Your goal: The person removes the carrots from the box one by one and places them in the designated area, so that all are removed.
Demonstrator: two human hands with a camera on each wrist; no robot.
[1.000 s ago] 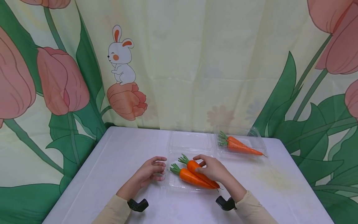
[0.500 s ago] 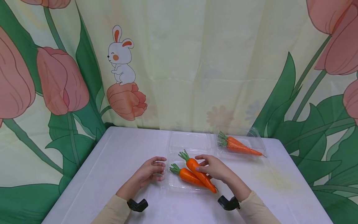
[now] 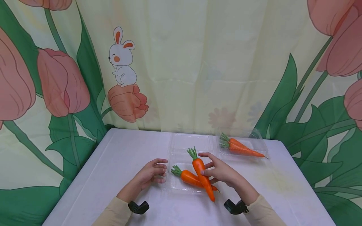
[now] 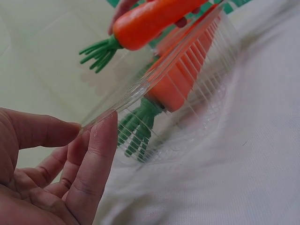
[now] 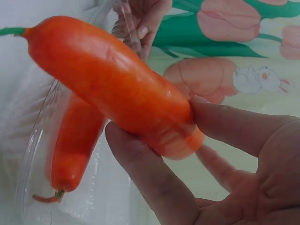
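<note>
My right hand [image 3: 222, 169] pinches an orange carrot [image 3: 202, 174] with a green top between thumb and fingers. This carrot is lifted and slanted above a second carrot [image 3: 188, 178], which lies in an open clear plastic container [image 3: 181, 189]. At the container's left edge, the thumb and a finger of my left hand [image 3: 152, 173] pinch its rim, as the left wrist view shows at the clear wall [image 4: 187, 126]. In the right wrist view the held carrot [image 5: 112, 84] crosses over the lying one [image 5: 77, 145].
The container's lid [image 3: 192, 142] lies folded back behind it. Farther right stands another clear container [image 3: 261, 146] with carrots [image 3: 240, 147] inside. All rest on a white-covered table [image 3: 130, 144], with a printed curtain [image 3: 181, 62] behind.
My right hand has raised one carrot off its place beside the other and turned it more upright, its tip now past the container's front edge. My left hand stays put.
</note>
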